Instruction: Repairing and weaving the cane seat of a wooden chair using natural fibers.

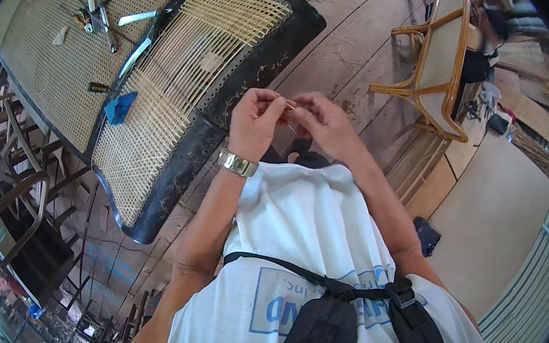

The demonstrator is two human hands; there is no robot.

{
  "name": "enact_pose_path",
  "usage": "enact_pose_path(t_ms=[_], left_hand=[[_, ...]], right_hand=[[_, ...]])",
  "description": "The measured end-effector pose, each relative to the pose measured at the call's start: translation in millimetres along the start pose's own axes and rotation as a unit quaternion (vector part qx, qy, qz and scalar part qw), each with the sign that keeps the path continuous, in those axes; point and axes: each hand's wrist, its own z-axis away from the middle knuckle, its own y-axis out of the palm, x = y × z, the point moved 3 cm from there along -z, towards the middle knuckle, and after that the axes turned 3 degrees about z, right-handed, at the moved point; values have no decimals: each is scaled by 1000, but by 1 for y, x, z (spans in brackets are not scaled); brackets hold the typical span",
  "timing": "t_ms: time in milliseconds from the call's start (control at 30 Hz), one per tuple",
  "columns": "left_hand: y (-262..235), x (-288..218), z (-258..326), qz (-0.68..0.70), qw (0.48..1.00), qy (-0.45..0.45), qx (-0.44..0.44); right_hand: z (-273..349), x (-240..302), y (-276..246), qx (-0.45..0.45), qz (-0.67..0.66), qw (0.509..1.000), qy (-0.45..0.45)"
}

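My left hand [256, 120], with a metal-band watch at the wrist, is closed in a pinch in front of my shirt. My right hand [325, 123] meets it, thumb and fingers also pinched together. Between the fingertips is something small and thin, with a pale strand [293, 129] hanging below; its ends are hidden by the fingers. Just left and beyond stands a dark-framed panel [212, 114] with half-woven cane webbing [147, 136]. Open stretches of parallel strands show in the middle of its weave.
A larger woven cane panel [48, 83] lies behind, with shiny blades [136, 57], hand tools [105, 28] and a blue scrap [121, 108] on or near the webbing. To the right stands a rattan chair [442, 58]. Wooden chair frames [24, 195] crowd the left; fibre scraps litter the plank floor.
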Motion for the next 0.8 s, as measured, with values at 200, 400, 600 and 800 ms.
enact_pose_path(t_ms=[200, 400, 600, 800], left_hand=[[-43, -20, -16, 45, 992, -114, 1], [-70, -40, -49, 55, 993, -108, -8], [-86, -60, -71, 83, 993, -75, 44], [-97, -66, -80, 152, 981, -77, 92]], right_hand=[[-36, -2, 18, 26, 25, 999, -28], [-65, 36, 37, 95, -126, 976, 148], [-89, 40, 57, 104, -166, 958, 207], [-93, 44, 66, 99, -354, 891, 266]])
